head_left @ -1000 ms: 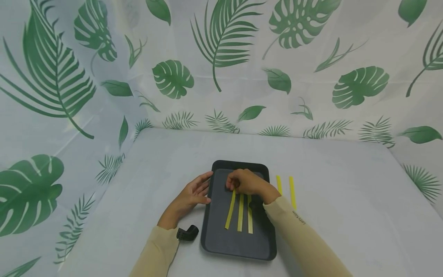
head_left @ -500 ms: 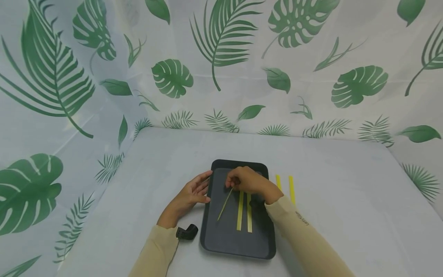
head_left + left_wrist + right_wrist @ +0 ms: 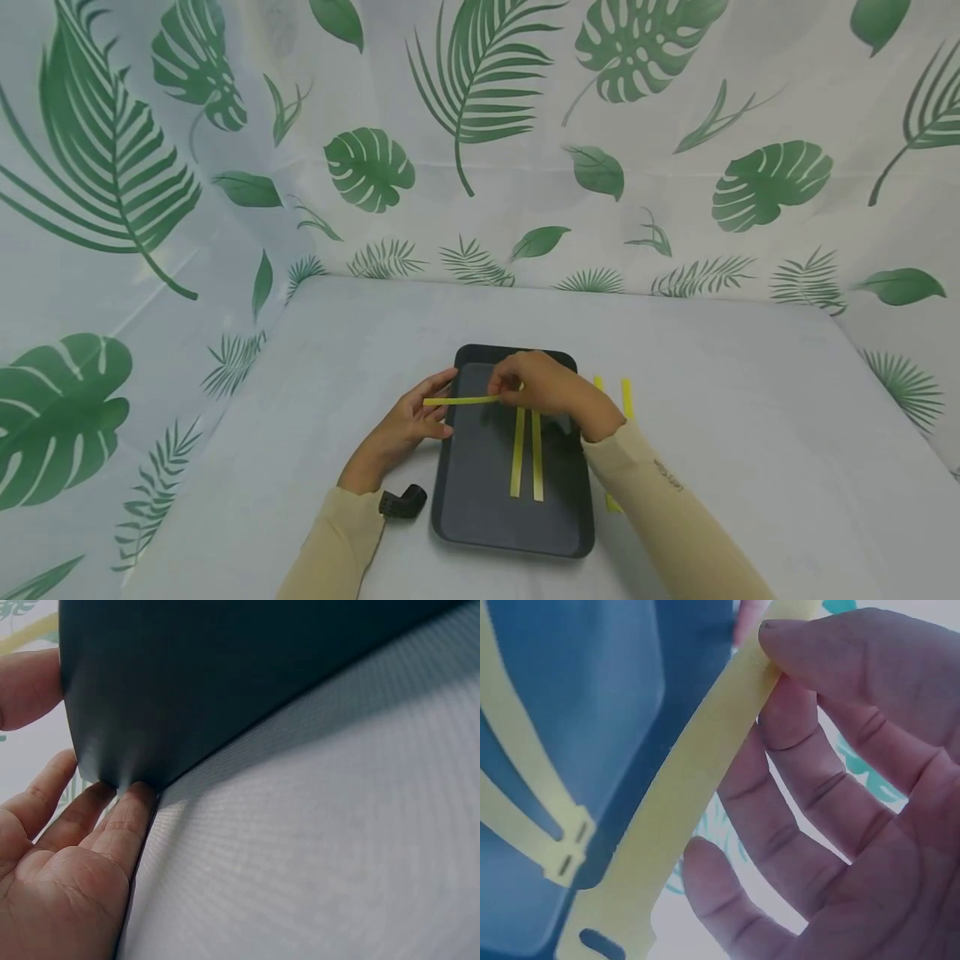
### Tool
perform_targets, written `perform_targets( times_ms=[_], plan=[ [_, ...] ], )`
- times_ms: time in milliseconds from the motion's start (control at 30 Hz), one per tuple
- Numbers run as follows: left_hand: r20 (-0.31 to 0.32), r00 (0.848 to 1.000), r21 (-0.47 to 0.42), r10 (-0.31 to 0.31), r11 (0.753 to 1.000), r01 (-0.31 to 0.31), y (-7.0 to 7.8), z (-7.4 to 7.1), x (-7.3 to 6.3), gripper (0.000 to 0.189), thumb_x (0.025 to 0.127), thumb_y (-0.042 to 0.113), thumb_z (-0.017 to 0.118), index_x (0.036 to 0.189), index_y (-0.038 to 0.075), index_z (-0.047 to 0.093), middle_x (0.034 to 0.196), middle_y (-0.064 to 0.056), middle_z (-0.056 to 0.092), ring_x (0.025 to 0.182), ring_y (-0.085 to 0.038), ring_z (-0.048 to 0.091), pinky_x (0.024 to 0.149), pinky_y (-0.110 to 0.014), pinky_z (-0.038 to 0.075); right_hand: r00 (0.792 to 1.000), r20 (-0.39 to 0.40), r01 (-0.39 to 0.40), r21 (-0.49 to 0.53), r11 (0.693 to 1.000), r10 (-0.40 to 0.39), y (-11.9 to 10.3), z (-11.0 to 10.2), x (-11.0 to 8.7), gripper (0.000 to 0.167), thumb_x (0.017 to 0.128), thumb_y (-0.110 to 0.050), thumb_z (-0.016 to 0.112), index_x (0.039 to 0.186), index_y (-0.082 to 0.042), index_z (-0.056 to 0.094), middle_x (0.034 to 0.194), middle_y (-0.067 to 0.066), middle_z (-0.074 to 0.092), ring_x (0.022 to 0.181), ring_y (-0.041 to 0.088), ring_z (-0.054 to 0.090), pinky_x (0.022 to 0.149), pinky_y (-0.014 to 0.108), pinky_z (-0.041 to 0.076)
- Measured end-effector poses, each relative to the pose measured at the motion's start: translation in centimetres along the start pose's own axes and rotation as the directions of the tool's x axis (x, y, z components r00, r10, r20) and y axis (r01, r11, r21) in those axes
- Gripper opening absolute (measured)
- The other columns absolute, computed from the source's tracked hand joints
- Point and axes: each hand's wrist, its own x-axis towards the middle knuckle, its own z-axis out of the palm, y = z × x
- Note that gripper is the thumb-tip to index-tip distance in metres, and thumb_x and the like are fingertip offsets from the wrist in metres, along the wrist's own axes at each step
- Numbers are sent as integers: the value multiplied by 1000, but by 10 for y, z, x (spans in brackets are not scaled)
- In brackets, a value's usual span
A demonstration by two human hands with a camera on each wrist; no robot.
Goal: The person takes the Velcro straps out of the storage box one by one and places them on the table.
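In the head view my right hand [image 3: 546, 385] pinches a thin yellow strip [image 3: 461, 401] over the tray. The strip lies nearly level, its free end overlapping the left hand's fingers from this angle. The right wrist view shows thumb and forefinger on this flat yellow strip [image 3: 686, 780], which has a slot near its end. My left hand [image 3: 403, 429] touches the dark grey tray [image 3: 510, 533] along its left side. Seen from the left wrist, relaxed fingertips [image 3: 127, 817] rest against the tray's outer wall [image 3: 195, 675]. Two more yellow strips [image 3: 517, 458] lie side by side inside the tray.
Further yellow strips [image 3: 627, 398] lie on the white tabletop [image 3: 750, 417] right of the tray, partly hidden by the right forearm. A black angular device [image 3: 405, 502] sits at the left cuff. A leaf-print cloth [image 3: 510, 208] hangs behind and at the left.
The strip in my right hand has swung up from its slant along the tray to point left, leaving two strips in the tray. The left hand stays at the tray's side.
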Motion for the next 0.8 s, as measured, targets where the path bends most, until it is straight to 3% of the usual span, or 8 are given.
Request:
perform_targets(
  times_ms=[200, 500, 600, 800],
  plan=[
    [5, 1000, -26, 5, 1000, -5, 0, 0, -1, 99, 87, -13, 72, 170, -5, 19, 177, -28, 14, 163, -43, 19, 121, -27, 41, 997, -33, -63, 36, 997, 64, -10, -5, -4, 9, 99, 1, 71, 96, -5, 77, 89, -2, 72, 77, 8, 63, 73, 32, 56],
    [20, 999, -22, 25, 999, -24, 0, 0, 1, 100, 86, -11, 73, 169, -8, 17, 177, -28, 15, 163, -45, 19, 120, -26, 43, 992, -31, -123, 50, 991, 125, -9, -9, -15, 7, 99, -1, 71, 97, -8, 71, 95, 2, 74, 84, 14, 68, 75, 34, 57],
    [21, 999, -37, 25, 999, -24, 0, 1, 0, 101, 86, -10, 75, 169, -7, 18, 177, -27, 15, 163, -44, 19, 119, -26, 44, 991, -27, -129, 80, 989, 131, -6, -10, -19, 7, 99, -1, 69, 102, -7, 70, 97, 3, 72, 84, 13, 65, 75, 33, 56],
    [31, 999, -42, 40, 998, -38, 1, 1, -1, 103, 86, -8, 77, 170, -6, 18, 177, -27, 14, 163, -45, 18, 118, -24, 45, 983, 26, -181, 217, 959, 179, 0, -10, -29, 11, 102, 1, 63, 111, -4, 65, 97, 7, 69, 68, 14, 65, 65, 32, 58]
  ],
)
